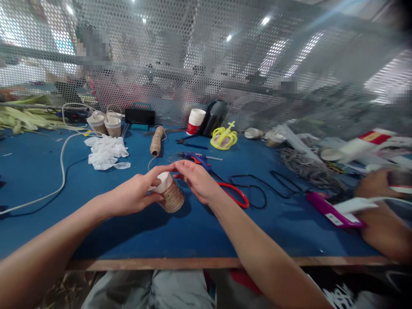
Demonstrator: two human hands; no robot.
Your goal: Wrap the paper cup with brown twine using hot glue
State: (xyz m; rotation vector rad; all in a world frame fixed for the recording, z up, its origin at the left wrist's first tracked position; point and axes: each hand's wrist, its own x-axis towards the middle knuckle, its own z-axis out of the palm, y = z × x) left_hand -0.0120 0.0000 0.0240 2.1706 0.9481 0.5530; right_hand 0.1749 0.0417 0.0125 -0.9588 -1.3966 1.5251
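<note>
A white paper cup (172, 198), its side wrapped in brown twine, is tilted in my left hand (137, 193), with the thumb and fingers at its rim. My right hand (198, 180) is at the cup's far side, its fingers bent together and meeting the left index finger over the rim. Whatever its fingertips pinch is hidden. Beyond the hands lies a spool of twine (156, 141), and a loose strand runs from it toward the cup. A blue glue gun (200, 159) rests just past my right hand. Red-handled scissors (236, 194) lie beside my right forearm.
Crumpled white material (106, 151) and two twine-wrapped cups (113, 125) are at the left. Further back stand stacked paper cups (196, 118), pliers (191, 142) and a yellow crown (223, 138). A purple power strip (334, 210) lies near another person's arm (384, 223).
</note>
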